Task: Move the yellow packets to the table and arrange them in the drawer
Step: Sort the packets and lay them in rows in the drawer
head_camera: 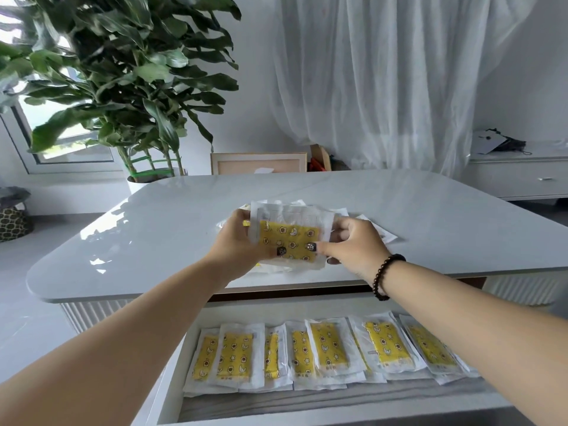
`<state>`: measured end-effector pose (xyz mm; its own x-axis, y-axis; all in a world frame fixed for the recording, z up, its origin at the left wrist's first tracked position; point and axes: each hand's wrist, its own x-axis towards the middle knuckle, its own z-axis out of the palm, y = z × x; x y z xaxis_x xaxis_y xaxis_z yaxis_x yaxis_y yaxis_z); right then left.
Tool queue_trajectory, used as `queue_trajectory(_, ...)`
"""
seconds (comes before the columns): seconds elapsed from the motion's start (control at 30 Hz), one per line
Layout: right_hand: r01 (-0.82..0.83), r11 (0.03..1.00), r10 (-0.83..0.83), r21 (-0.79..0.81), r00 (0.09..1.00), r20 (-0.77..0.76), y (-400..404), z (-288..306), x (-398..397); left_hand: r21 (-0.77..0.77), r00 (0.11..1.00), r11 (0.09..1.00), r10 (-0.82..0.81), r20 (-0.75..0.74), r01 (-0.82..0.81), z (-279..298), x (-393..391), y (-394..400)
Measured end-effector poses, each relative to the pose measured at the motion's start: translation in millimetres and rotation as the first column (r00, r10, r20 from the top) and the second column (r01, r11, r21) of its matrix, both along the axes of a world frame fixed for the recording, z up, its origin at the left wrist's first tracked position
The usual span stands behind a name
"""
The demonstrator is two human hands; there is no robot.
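Both hands hold a small stack of yellow packets [290, 238] just above the white table [153, 241]. My left hand [238, 244] grips its left edge and my right hand [353, 244] grips its right edge, both thumbs pressed on the yellow patterned front. More packets [381, 233] lie on the table under and behind the held stack, mostly hidden. Below the table edge the drawer [172, 385] stands pulled out, with several yellow packets [325, 352] lined up side by side in an overlapping row.
A large potted plant [123, 87] stands behind the table's far left corner. A chair back [258, 162] shows at the far edge. A white sideboard [522, 176] with dark items sits at the right. A patterned basket [13, 222] stands on the floor at left.
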<state>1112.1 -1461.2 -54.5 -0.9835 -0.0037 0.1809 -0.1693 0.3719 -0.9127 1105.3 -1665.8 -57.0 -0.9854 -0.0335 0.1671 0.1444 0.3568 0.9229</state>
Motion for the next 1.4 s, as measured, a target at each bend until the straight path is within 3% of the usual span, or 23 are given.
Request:
queue_trajectory(0.13, 0.081, 0.954, -0.024, 0.288, 0.981, -0.194, -11.0, -11.5, -15.9, -0.212, 0.993, 0.974, 0.060, -0.097, -0.080, -14.2, -10.4, -1.6)
queue_trajectory(0.27, 0.018, 0.882, 0.051, 0.470, 0.990, -0.135, -20.9, -27.2, -25.1, -0.374, 0.992, 0.924, 0.030, -0.126, -0.076, -25.0, -17.9, -10.9)
queue_trajectory(0.37, -0.056, 0.857, 0.104, 0.513, 0.992, -0.065, -27.4, -36.9, -31.5, -0.512, 0.988, 0.858, -0.031, -0.153, -0.052, -20.8, -18.2, -13.5)
queue_trajectory(0.5, -0.163, 0.858, 0.200, 0.487, 0.979, -0.025, -30.3, -28.2, -31.7, -0.790, 0.969, 0.608, -0.137, -0.203, -0.080, 8.8, -11.4, -2.4)
queue_trajectory(0.6, -0.209, 0.847, 0.260, 0.489, 0.965, -0.038, -33.6, -26.6, -31.0, -0.947, 0.989, 0.322, -0.136, -0.065, -0.018, 17.5, -10.2, 3.8)
queue_trajectory(0.67, -0.214, 0.828, 0.276, 0.518, 0.960, -0.044, -35.8, -28.2, -31.3, -0.968, 0.993, 0.247, -0.118, 0.017, 0.046, 15.1, -10.9, 2.2)
queue_trajectory(0.73, -0.181, 0.832, 0.256, 0.524, 0.964, -0.074, -38.1, -28.6, -32.5, -0.959, 0.996, 0.279, -0.087, 0.030, 0.053, 18.3, -10.7, -4.4)
queue_trajectory(0.83, -0.094, 0.884, 0.184, 0.457, 0.971, -0.155, -42.0, -30.7, -38.6, -0.917, 1.000, 0.399, -0.006, 0.007, 0.009, 28.8, -13.4, -23.6)
queue_trajectory(0.9, -0.083, 0.861, 0.176, 0.501, 0.974, -0.142, -45.9, -33.4, -43.0, -0.894, 0.998, 0.446, 0.066, -0.014, -0.042, 31.4, -15.8, -41.8)
queue_trajectory(1.0, -0.170, 0.675, 0.222, 0.718, 0.975, 0.023, -53.2, -38.1, -44.1, -0.888, 0.991, 0.454, 0.136, -0.004, -0.066, 26.4, -14.6, -64.0)
queue_trajectory(1.07, -0.264, 0.572, 0.220, 0.777, 0.961, 0.164, -54.2, -40.2, -43.9, -0.893, 0.990, 0.448, 0.135, 0.037, -0.028, 20.1, -11.4, -71.4)
queue_trajectory(1.13, -0.296, 0.511, 0.216, 0.807, 0.953, 0.213, -51.4, -41.0, -43.8, -0.892, 0.990, 0.452, 0.129, 0.057, -0.007, 16.7, -8.3, -75.3)
queue_trajectory(1.23, -0.246, 0.459, 0.217, 0.854, 0.963, 0.161, -45.6, -39.0, -39.6, -0.878, 0.991, 0.477, 0.132, 0.030, -0.037, 17.4, -4.6, -78.6)
queue_trajectory(1.4, -0.052, 0.230, 0.260, 0.972, 0.965, -0.010, -47.3, -42.6, -21.3, -0.789, 0.996, 0.614, 0.082, 0.032, -0.025, 14.5, -0.9, -80.5)
